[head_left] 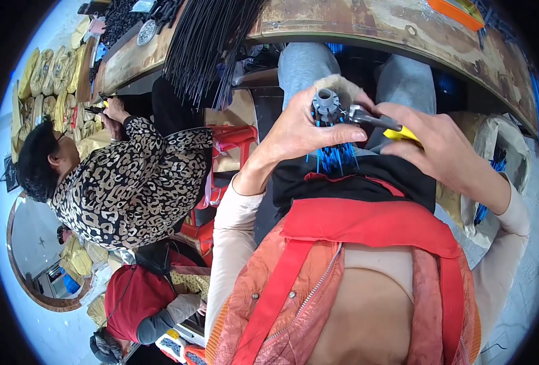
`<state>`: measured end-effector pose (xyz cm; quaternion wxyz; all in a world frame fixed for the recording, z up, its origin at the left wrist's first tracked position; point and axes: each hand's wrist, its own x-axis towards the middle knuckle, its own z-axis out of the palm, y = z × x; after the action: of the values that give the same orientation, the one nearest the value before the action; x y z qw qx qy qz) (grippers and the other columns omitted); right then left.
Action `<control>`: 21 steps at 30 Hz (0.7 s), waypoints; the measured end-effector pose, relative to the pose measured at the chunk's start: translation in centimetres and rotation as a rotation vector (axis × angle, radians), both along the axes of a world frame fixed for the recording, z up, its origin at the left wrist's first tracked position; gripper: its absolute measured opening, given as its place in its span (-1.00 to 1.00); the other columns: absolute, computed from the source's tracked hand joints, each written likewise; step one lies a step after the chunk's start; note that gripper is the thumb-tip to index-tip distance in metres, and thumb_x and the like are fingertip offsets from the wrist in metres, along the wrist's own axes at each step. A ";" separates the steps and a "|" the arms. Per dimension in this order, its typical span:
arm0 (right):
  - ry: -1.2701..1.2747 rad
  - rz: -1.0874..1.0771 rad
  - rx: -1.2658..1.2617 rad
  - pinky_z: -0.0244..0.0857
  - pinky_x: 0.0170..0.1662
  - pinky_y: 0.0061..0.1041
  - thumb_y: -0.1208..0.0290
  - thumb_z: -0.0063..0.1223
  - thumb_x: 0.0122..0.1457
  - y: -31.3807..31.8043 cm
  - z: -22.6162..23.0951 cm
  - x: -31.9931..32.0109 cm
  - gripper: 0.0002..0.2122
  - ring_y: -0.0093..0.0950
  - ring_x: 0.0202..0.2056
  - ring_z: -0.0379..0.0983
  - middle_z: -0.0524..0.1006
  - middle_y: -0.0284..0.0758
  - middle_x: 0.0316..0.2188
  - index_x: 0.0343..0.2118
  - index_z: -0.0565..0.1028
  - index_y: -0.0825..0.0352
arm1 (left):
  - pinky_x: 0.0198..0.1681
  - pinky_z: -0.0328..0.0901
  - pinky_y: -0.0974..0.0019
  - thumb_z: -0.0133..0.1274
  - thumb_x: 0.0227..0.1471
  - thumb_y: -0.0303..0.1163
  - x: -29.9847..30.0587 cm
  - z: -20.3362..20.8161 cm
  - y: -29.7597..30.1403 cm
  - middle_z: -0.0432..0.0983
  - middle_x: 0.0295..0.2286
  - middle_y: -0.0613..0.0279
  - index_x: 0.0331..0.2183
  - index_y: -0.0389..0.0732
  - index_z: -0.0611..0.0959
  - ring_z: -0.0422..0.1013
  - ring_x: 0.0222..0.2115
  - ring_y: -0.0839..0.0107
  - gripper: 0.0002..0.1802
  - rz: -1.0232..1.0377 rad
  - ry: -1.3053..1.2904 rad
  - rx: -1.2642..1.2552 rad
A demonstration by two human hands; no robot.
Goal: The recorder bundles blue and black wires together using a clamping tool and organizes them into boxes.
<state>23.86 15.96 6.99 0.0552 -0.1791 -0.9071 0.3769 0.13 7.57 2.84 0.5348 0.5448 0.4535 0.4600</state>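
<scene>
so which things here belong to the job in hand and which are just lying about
Apparently part of the job:
grey hub, in the left hand
blue strips below it
yellow-handled pliers, in the right hand

Apparently just lying about:
black rods, overhanging the table
orange tray
round silvery dish

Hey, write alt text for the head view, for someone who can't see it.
A person's left hand grips a grey hub with blue strands, while the right hand holds yellow-handled pliers at its side. Beyond, thin black rods overhang a worn wooden bench; at left is another person in a leopard-print top.
</scene>
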 end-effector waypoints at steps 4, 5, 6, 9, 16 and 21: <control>-0.419 -0.028 -0.893 0.32 -0.48 -0.47 0.38 0.23 0.07 1.3 2.8 -0.7 -0.55 -0.33 -0.59 0.49 0.47 -0.24 -0.59 -0.05 0.29 0.39 | -0.27 0.35 0.46 0.47 -0.32 -0.29 -0.5 -1.3 0.7 0.56 -0.35 0.25 -0.15 -0.31 0.58 0.46 -0.36 0.56 -0.35 -0.165 -0.088 0.011; -0.367 0.013 -0.922 0.28 -0.50 -0.48 0.37 0.27 0.01 1.0 1.3 -0.5 -0.57 -0.43 -0.64 0.46 0.42 -0.25 -0.66 -0.14 0.30 0.39 | -0.29 0.36 0.47 0.51 -0.39 -0.29 -0.4 -1.1 0.4 0.55 -0.35 0.24 -0.14 -0.33 0.58 0.46 -0.35 0.55 -0.29 -0.191 -0.177 -0.041; -0.348 -0.023 -0.696 0.28 -0.51 -0.45 0.35 0.28 -0.01 0.4 1.7 -0.6 -0.57 -0.40 -0.64 0.45 0.41 -0.26 -0.67 -0.16 0.30 0.38 | -0.28 0.36 0.47 0.50 -0.38 -0.31 -0.3 -1.1 0.4 0.54 -0.34 0.25 -0.14 -0.33 0.58 0.45 -0.34 0.55 -0.30 -0.168 -0.203 -0.053; -0.244 -0.189 -0.254 0.29 -0.39 -0.42 0.41 0.29 -0.10 -0.3 2.0 0.4 -0.50 -0.38 -0.48 0.43 0.42 -0.21 -0.47 -0.09 0.33 0.40 | -0.13 0.33 0.43 0.40 -0.24 -0.47 0.0 -0.5 0.8 0.55 -0.29 0.35 -0.16 -0.26 0.60 0.44 -0.25 0.55 -0.49 -0.178 -0.238 -0.129; -0.226 -0.121 0.052 0.33 -0.41 -0.41 0.53 0.16 0.03 1.9 4.7 0.0 -0.59 -0.33 -0.51 0.46 0.44 -0.20 -0.51 -0.03 0.33 0.38 | -0.22 0.34 0.48 0.38 -0.20 -0.45 1.5 -0.4 1.6 0.56 -0.36 0.34 -0.20 -0.28 0.61 0.44 -0.33 0.61 -0.55 0.010 -0.135 -0.149; -0.562 -0.267 -1.211 0.19 -0.57 -0.57 0.46 0.25 0.00 1.1 3.0 0.9 -0.63 -0.58 -0.65 0.34 0.40 -0.36 -0.63 -0.21 0.30 0.40 | -0.19 0.33 0.48 0.39 -0.23 -0.46 1.3 -1.8 1.6 0.57 -0.36 0.35 -0.24 -0.30 0.64 0.43 -0.30 0.61 -0.57 -0.132 -0.126 0.008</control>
<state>24.74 17.04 10.03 -0.2463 -0.3800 -0.4861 0.7474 1.42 9.15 1.03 0.5892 0.5456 0.3800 0.4590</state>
